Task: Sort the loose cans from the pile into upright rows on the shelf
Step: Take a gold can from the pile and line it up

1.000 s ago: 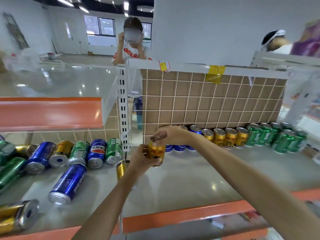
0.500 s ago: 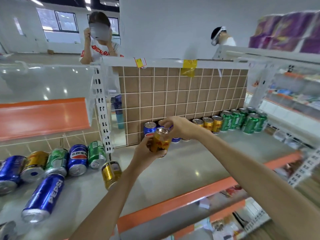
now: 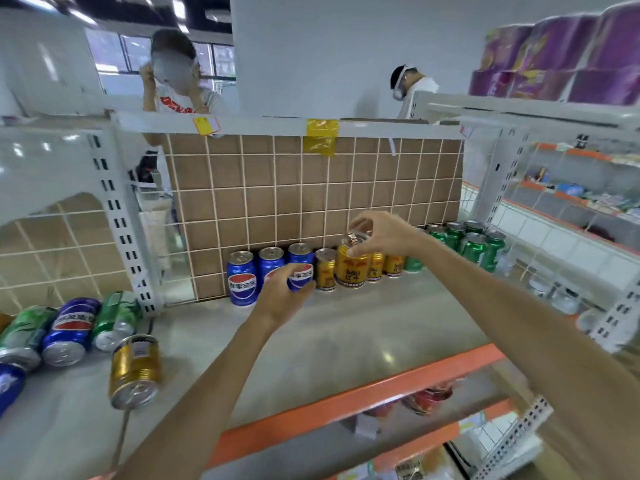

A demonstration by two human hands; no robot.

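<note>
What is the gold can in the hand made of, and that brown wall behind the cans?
The upright gold drink can looks like shiny printed metal, with a silvery lid. The brown back panel looks like matte cardboard or board behind a white wire grid; I cannot tell which.

Grey shelf [image 3: 346,341], upright cans [image 3: 241,278], toppled cans [image 3: 135,370]

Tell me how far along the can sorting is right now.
Partly done. A row of blue, gold and green cans stands upright along the back of the shelf. In hand: the right hand holds a gold can by its top at the row, and the left hand grips a blue can. Left: several cans lie on their sides at the left, including a gold one.
</note>
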